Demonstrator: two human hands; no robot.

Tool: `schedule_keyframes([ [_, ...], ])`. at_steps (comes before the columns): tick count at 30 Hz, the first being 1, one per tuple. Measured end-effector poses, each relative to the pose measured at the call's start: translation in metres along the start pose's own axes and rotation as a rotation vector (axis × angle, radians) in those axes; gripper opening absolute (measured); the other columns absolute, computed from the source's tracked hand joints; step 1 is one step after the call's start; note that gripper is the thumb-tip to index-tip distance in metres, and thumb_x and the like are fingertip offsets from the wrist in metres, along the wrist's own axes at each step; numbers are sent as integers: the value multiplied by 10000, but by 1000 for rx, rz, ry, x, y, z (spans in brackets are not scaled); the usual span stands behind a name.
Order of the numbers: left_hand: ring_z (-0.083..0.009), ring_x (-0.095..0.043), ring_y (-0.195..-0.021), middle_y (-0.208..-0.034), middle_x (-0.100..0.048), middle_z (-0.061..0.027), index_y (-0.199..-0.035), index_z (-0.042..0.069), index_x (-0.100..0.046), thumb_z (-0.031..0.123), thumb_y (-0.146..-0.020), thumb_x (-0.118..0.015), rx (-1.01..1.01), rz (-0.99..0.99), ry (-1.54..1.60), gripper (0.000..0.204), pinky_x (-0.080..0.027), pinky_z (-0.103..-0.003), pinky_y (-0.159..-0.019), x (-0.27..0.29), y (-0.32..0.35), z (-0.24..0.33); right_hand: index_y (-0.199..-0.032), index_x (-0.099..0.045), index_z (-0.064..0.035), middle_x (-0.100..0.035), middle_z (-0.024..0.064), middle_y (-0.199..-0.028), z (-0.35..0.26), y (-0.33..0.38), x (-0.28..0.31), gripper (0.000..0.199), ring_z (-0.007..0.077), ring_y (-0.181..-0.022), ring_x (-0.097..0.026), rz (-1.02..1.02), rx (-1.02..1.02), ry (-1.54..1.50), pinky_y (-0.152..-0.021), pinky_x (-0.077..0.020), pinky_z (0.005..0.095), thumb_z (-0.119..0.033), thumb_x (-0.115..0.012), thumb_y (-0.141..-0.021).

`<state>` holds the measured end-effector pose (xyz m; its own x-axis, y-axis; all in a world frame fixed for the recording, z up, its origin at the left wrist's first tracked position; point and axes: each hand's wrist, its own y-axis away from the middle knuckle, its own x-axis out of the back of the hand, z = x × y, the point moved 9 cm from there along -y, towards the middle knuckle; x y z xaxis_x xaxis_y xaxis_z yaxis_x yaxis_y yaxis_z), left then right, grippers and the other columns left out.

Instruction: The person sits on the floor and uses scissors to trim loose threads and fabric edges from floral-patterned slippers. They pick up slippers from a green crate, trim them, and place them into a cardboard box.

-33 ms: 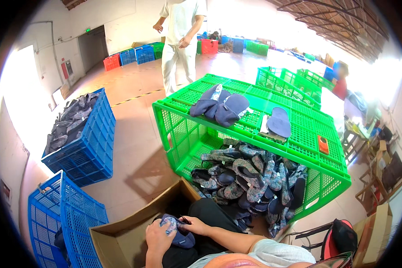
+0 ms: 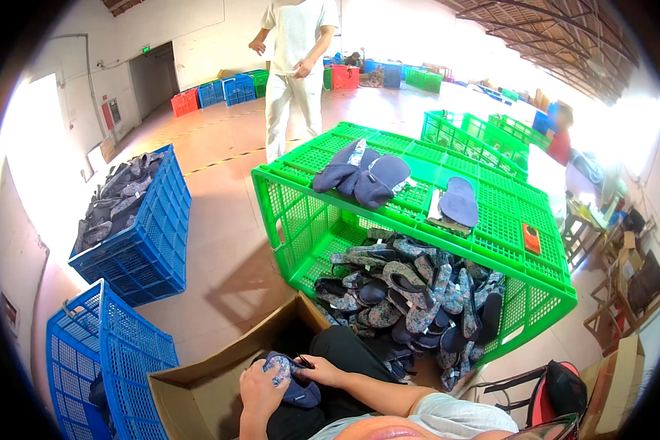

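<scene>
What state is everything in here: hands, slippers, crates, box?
Held slipper: gripped in both hands
Left hand: closed on it
Right hand: closed at its edge
Green crate: open toward the person
Heaped slippers: jumbled inside that crate
Cardboard box: open-topped
Farther blue crate: heaped with dark pieces
Nearer blue crate: contents mostly hidden

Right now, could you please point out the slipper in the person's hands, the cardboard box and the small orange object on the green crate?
Slipper (image 2: 303,394): head view, on its navy part.
Cardboard box (image 2: 231,353): head view, on its inner wall.
Small orange object (image 2: 532,239): head view, on its upper face.
</scene>
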<state>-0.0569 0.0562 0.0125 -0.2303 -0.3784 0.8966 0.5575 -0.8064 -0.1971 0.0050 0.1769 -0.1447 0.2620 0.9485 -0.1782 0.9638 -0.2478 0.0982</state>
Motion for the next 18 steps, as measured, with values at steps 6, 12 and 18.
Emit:
schedule_keyframes([
  [6,-330,-583,-1136,-1231,-620,-154,-1041,117,-759,322,-720,-780,27,16,58,382,-447,-434,-989,0,5,-4,-1161,-595,-32,-624,5,-982,0,3,-1,274,81,-874,-569,18,4,2,-791,-473,245,-142,-650,-916],
  [12,-313,-577,-1140,-1221,-621,-141,-1019,120,-762,330,-722,-775,29,36,66,364,-432,-448,-991,-4,4,-5,-1146,-601,-32,-632,14,-971,0,3,3,252,92,-867,-582,46,19,10,-799,-479,253,-128,-646,-918],
  [18,-354,-579,-1142,-1253,-597,-189,-1061,89,-743,285,-727,-780,32,99,91,389,-458,-426,-990,-3,6,-4,-1047,-597,-46,-634,12,-868,-5,2,16,159,89,-779,-585,187,71,-21,-731,-484,251,-125,-645,-918],
])
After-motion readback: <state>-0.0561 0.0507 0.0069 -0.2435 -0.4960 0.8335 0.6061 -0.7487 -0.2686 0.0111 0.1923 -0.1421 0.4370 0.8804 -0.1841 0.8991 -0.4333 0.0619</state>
